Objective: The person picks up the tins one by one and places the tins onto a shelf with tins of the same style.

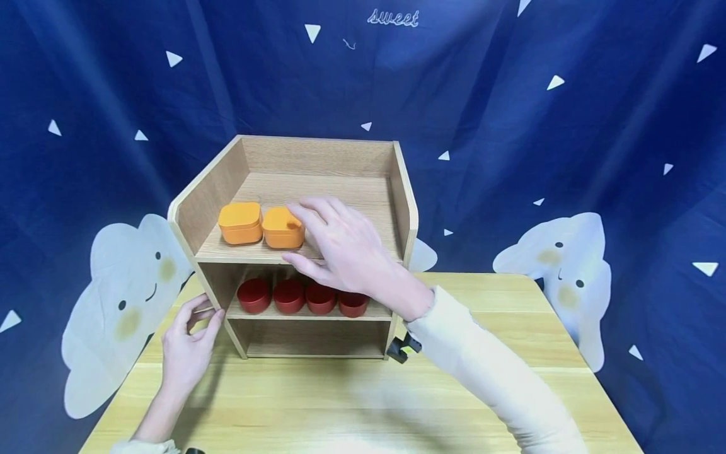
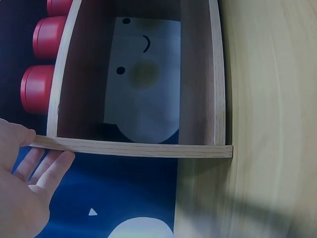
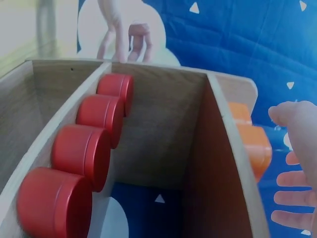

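Observation:
Two orange lidded boxes with rounded corners stand side by side on the top shelf, a left box (image 1: 241, 223) and a right box (image 1: 282, 228). My right hand (image 1: 348, 249) is beside the right one, fingers spread and thumb apart; whether a fingertip touches the box cannot be told. In the right wrist view, a gap shows between this hand (image 3: 299, 163) and the orange box (image 3: 256, 148). At the lower left, my left hand (image 1: 190, 343) pinches the front edge of the wooden shelf unit's side panel (image 2: 133, 148), thumb on one face, fingers on the other.
Several round red lidded containers (image 1: 289, 296) line the middle level of the wooden shelf unit (image 1: 317, 156). Below them is the bottom compartment (image 1: 317, 338). The unit stands on a light wooden table (image 1: 482, 353), before a blue curtain (image 1: 510, 94) with clouds and triangles.

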Demonstrator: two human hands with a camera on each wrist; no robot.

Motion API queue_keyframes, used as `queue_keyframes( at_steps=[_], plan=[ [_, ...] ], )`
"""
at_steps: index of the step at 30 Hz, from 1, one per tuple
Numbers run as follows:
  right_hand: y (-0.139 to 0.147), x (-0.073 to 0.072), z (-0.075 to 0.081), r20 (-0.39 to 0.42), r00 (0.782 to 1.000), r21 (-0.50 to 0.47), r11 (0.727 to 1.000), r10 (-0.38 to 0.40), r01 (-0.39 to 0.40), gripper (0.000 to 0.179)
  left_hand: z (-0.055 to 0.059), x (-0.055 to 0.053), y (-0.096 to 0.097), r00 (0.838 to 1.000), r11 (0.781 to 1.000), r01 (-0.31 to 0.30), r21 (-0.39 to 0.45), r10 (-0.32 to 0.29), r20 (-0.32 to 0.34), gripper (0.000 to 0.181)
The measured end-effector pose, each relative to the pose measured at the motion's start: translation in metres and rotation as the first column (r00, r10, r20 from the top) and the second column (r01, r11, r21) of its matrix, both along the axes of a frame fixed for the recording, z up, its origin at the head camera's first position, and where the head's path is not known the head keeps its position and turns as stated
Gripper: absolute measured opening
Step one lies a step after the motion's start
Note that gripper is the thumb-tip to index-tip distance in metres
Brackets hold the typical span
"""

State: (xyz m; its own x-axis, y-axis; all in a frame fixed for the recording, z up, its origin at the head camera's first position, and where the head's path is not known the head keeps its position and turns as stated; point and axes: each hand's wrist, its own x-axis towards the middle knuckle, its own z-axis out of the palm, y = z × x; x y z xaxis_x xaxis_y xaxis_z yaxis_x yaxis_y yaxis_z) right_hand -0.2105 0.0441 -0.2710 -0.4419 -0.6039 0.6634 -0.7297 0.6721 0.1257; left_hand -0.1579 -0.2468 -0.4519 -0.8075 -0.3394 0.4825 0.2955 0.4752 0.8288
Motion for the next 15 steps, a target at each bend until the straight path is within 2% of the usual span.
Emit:
queue_keyframes(
  at_steps=[5, 9, 15],
  plan=[
    [0.013, 0.012, -0.004, -0.069, 0.995, -0.036, 0.997, 0.070, -0.073, 0.068, 0.000, 0.004, 0.000, 1.000, 1.000, -0.005, 0.017, 0.006, -0.030, 0.034],
    [0.023, 0.021, -0.009, -0.128, 0.987, -0.065, 0.992, 0.096, -0.105, 0.067, 0.000, 0.005, 0.001, 0.997, 0.997, -0.003, 0.072, 0.008, -0.073, 0.033],
    [0.037, 0.035, -0.019, -0.212, 0.967, -0.124, 0.977, 0.144, -0.173, 0.057, 0.004, 0.007, 0.005, 0.990, 0.994, -0.020, 0.112, 0.035, -0.137, 0.028]
  ],
)
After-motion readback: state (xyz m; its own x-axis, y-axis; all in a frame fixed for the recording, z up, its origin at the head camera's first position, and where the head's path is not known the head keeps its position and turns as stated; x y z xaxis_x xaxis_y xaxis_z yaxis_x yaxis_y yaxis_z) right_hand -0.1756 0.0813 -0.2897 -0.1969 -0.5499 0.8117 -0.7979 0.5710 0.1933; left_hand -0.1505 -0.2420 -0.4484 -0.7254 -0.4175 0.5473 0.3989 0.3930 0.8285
